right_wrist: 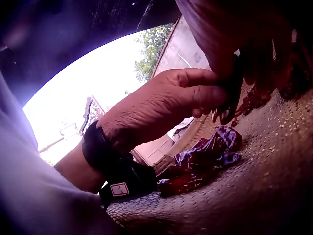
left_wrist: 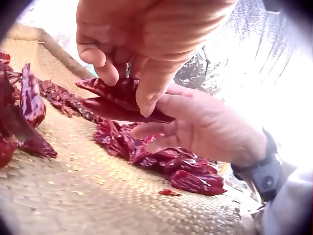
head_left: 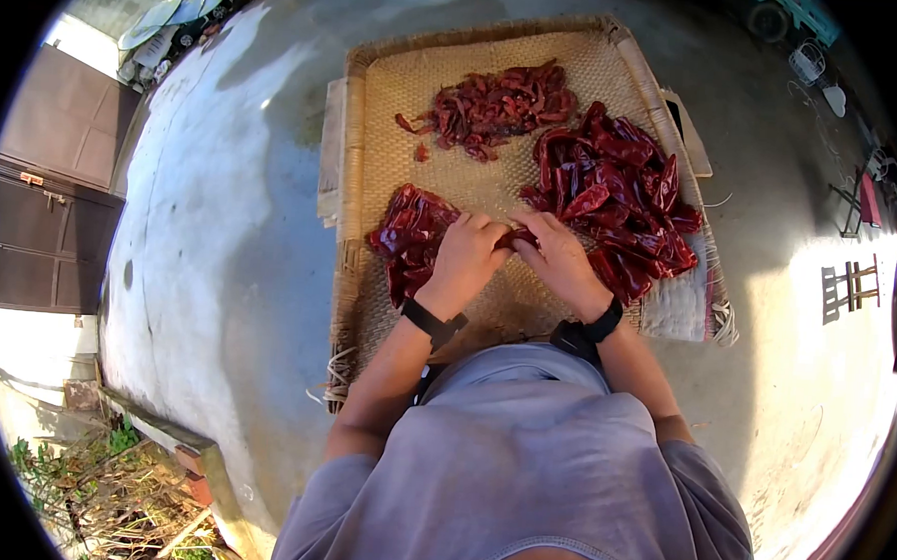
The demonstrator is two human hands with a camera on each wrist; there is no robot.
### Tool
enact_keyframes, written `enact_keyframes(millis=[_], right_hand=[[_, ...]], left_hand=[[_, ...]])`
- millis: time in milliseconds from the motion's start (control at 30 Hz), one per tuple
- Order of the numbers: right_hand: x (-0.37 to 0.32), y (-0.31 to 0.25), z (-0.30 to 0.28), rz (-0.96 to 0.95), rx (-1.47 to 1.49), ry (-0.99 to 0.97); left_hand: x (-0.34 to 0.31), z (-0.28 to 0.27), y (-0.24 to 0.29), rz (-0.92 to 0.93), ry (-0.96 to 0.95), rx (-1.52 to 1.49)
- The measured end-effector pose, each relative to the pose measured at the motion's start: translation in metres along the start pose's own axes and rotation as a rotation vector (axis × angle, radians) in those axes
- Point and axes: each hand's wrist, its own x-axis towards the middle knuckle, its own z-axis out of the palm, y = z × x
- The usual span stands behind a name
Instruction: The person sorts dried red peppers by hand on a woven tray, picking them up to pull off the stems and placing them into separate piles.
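A red pepper gripped by the fingers of the left hand and right hand at the frame's centre, held over a woven tray, glossy peppers heaped centre left and right of centre, shrivelled red pieces piled at upper centre.

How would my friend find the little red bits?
Find the big woven tray. Look at its far end, beyond the left hand and the right hand. The far heap has small, narrow, duller pieces, while the left heap and the right heap have bigger, shinier peppers.
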Motion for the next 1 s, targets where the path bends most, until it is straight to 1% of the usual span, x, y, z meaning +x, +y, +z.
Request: enact_keyframes(millis=[33,100,133,233,300,333,367,433,500,533,567,600,633,700,733,833,867,900,967,1000], right_hand=[[0.0,0.003,0.001,-0.029,0.013,-0.025],[-0.002,0.005,-0.007,0.004,-0.015,0.011],[-0.002,0.004,-0.014,0.02,-0.03,0.028],[-0.005,-0.002,-0.046,0.117,-0.151,0.108],[-0.006,0.008,-0.066,0.088,-0.263,0.176],[-0.007,0.009,-0.075,0.18,-0.381,0.202],[-0.008,0.008,-0.077,0.114,-0.65,0.317],[-0.004,0.004,-0.08,0.084,-0.661,0.381],[-0.001,-0.002,-0.073,0.121,-0.229,0.194],[0.0,-0.013,-0.066,0.157,-0.099,0.063],[-0.001,-0.017,-0.055,0.046,-0.074,0.008],[-0.002,-0.02,-0.041,-0.019,-0.102,0.0],[-0.003,-0.02,-0.029,-0.083,-0.13,-0.008],[-0.001,-0.019,-0.018,0.058,0.062,-0.054],[0.0,-0.019,-0.015,0.128,0.157,-0.076],[0.0,-0.018,-0.023,0.194,0.207,-0.049],[0.0,-0.019,-0.033,0.224,0.112,-0.048],[0.0,-0.018,-0.044,0.253,0.016,-0.048],[-0.004,-0.002,-0.054,0.195,-0.137,0.135],[-0.005,0.004,-0.062,0.247,-0.21,0.176]], left_hand=[[-0.003,0.002,0.002,-0.022,0.02,-0.022],[-0.008,0.004,0.005,-0.066,0.06,-0.066],[-0.012,0.003,0.006,-0.101,0.088,-0.029],[-0.018,-0.002,0.005,-0.257,0.165,-0.336],[-0.02,-0.004,0.0,-0.298,0.168,-0.335],[-0.02,-0.006,0.002,-0.308,0.186,-0.361],[-0.02,-0.007,0.002,-0.317,0.204,-0.388],[-0.018,0.001,-0.002,-0.343,0.189,-0.43],[-0.014,0.008,0.0,-0.353,0.173,-0.493],[-0.011,0.013,0.004,-0.35,0.166,-0.534],[-0.007,0.015,0.008,-0.345,0.158,-0.575],[-0.002,0.006,0.02,-0.387,0.09,-0.643],[0.003,0.007,0.025,-0.369,0.097,-0.652],[0.009,0.008,0.031,-0.338,0.108,-0.666],[0.011,0.005,0.034,-0.365,0.08,-0.695],[0.014,0.011,0.019,-0.235,0.125,-0.532],[0.014,0.011,0.013,-0.255,0.149,-0.439],[0.015,0.008,0.004,-0.285,0.121,-0.333],[0.018,0.006,-0.022,-0.343,0.066,-0.119],[0.018,0.008,-0.032,-0.36,0.079,-0.069]])
